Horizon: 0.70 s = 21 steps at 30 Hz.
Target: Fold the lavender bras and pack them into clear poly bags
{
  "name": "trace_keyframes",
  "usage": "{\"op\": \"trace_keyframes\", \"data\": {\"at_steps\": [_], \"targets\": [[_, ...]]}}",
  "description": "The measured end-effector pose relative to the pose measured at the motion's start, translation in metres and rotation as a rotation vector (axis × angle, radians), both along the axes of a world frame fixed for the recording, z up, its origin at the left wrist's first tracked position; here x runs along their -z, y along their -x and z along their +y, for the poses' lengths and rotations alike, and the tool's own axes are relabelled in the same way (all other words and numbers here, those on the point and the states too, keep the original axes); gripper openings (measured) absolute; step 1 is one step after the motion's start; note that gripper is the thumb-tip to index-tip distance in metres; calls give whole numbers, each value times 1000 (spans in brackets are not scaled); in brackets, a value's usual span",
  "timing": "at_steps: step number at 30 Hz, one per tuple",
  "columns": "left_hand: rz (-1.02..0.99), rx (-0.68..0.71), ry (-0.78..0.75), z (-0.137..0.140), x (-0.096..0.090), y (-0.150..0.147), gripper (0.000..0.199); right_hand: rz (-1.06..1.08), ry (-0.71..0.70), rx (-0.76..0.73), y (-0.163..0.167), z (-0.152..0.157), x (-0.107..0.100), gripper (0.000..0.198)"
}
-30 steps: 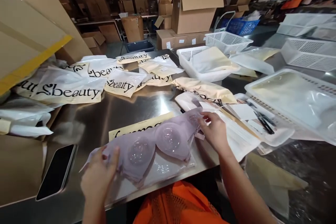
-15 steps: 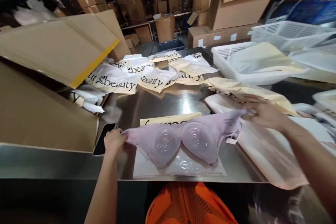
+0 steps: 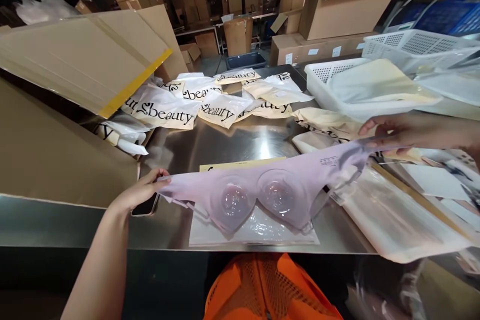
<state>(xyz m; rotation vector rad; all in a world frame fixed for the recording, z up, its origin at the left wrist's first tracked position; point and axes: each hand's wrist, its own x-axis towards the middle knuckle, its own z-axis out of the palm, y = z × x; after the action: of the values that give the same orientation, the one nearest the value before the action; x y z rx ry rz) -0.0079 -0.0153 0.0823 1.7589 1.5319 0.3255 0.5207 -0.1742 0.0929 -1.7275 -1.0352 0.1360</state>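
A lilac bra is stretched wide between my two hands, its inner side with two clear shiny cup inserts facing up. My left hand pinches the end of its left band. At the other end, my right hand grips the right band, held higher than the left. Beneath the bra, a plastic-wrapped white packet with a cream edge lies on the metal table. A phone lies partly hidden under my left hand.
Several printed "beauty" bags are heaped at the back of the table. An open cardboard box stands at left. White plastic baskets are at right, and a stack of clear plastic bags lies near the front right edge.
Both hands have moved apart, left hand leftward and right hand rightward and up. The bra is pulled wider and tauter, its right end raised.
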Motion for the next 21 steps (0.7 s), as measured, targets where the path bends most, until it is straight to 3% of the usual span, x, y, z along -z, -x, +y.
{"op": "trace_keyframes", "data": {"at_steps": [3, 5, 9, 11, 14, 18, 21], "targets": [[-256, -90, 124, -10, -19, -18, 31, 70, 43, -95, 23, -2, -7, 37], [-416, -119, 187, -20, -31, -41, 39, 143, 124, -246, 36, 8, -20, 37], [-613, 24, 222, -37, -47, -103, 49, 408, 498, -779, 64, 36, -46, 58], [-671, 120, 245, -40, -49, -131, 51, 523, 575, -894, 81, 41, -46, 70], [-715, 193, 275, -40, -46, -156, 54, 564, 419, -807, 98, 27, -32, 72], [-747, 214, 307, -39, -37, -169, 58, 528, 258, -602, 96, -13, 1, 53], [-754, 252, 348, -40, -25, -185, 56, 287, 149, -340, 92, -35, 30, 38]]}}
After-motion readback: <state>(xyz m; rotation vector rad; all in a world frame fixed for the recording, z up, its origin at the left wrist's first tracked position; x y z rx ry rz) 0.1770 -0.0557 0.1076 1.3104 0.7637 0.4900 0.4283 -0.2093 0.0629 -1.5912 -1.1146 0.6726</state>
